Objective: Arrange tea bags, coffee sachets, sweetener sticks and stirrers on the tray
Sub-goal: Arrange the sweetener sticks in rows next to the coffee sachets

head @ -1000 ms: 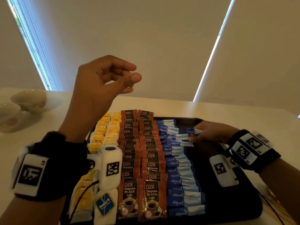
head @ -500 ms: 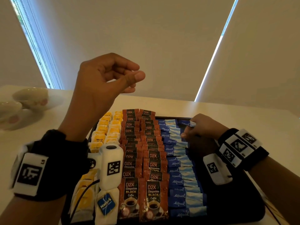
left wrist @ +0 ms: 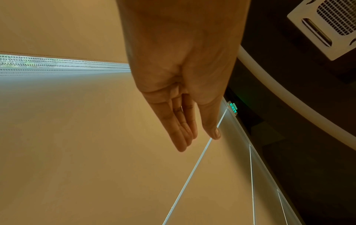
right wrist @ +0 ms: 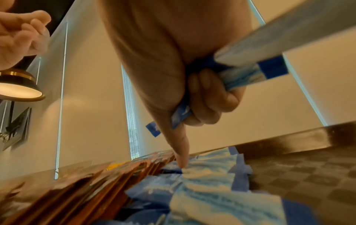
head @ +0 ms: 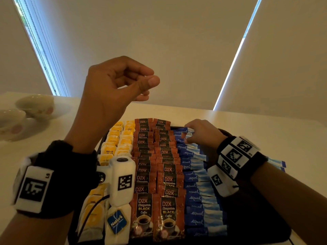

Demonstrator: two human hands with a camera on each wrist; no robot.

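A black tray (head: 256, 218) holds columns of yellow tea bags (head: 122, 140), brown coffee sachets (head: 155, 156) and blue sweetener sticks (head: 196, 183). My right hand (head: 190, 134) is at the far end of the sweetener column. It grips a bundle of sweetener sticks (right wrist: 250, 60) in its curled fingers while one finger presses down on the laid sticks (right wrist: 202, 172). The bundle's ends stick out behind the wrist (head: 277, 163). My left hand (head: 146, 80) hovers high above the tray, fingers loosely curled, holding nothing (left wrist: 200, 141). No stirrers are visible.
Two pale cups (head: 33, 105) stand on the white table at the far left. The right strip of the tray floor (right wrist: 308, 175) is bare beside the sweetener column. A lamp (right wrist: 17, 85) hangs off to the left in the right wrist view.
My right hand has slid along the sweetener column toward the tray's far end and slightly left. The left hand has stayed raised, nearly still.
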